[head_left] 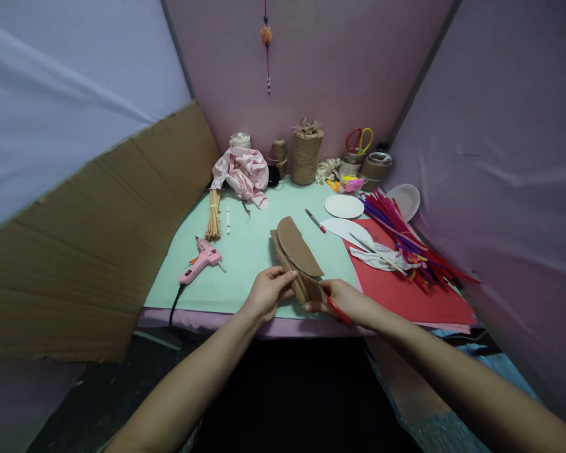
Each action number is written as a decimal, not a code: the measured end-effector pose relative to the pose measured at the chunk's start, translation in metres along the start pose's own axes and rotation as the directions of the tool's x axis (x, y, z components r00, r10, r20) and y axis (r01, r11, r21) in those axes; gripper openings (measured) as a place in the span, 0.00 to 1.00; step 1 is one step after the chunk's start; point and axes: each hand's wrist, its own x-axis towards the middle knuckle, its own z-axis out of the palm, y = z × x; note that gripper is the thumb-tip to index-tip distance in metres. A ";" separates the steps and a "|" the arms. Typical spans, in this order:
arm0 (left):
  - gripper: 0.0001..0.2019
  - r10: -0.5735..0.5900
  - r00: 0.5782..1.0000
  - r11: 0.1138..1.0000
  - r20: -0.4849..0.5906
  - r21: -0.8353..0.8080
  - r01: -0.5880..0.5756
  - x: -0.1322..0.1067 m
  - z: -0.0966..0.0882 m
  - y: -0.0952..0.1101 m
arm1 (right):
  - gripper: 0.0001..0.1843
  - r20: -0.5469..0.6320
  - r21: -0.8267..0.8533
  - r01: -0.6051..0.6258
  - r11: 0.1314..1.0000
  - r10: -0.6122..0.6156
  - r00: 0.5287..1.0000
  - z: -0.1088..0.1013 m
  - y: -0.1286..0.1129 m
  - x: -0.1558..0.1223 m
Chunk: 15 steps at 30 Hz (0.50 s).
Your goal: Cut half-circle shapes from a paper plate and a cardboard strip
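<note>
Near the table's front edge, my left hand (270,291) is closed on a folded piece of brown cardboard (298,248), thumb on top. The cardboard has a rounded flap on its upper side and a cut edge facing me. On the right, my right hand (342,301) is closed around a slim red tool (338,309) whose end sticks out below the palm; its kind cannot be made out. That hand's fingers are at the cardboard's near right corner, and part of the tool is hidden by them.
A pink glue gun (200,260) with a black cord lies left, near a bundle of sticks (213,215). Right are red sheets (396,302), pipe cleaners (396,229) and white ovals (344,206). Twine (306,154) and jars stand behind. A cardboard panel (99,233) borders the left.
</note>
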 end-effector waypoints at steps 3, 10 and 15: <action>0.19 0.001 1.000 1.000 -0.004 -0.007 -0.001 0.000 -0.001 0.000 | 0.26 0.028 0.045 0.002 0.999 -0.004 1.000 -0.001 -0.002 -0.002; 0.18 -0.030 0.999 0.999 0.039 0.026 0.029 -0.004 -0.002 -0.001 | 0.23 0.023 -0.054 0.073 0.996 -0.072 0.997 -0.006 -0.008 -0.006; 0.18 -0.027 0.999 1.000 0.020 -0.006 0.027 -0.005 -0.002 -0.003 | 0.22 -0.001 -0.109 0.005 0.994 -0.005 1.000 -0.004 -0.008 -0.004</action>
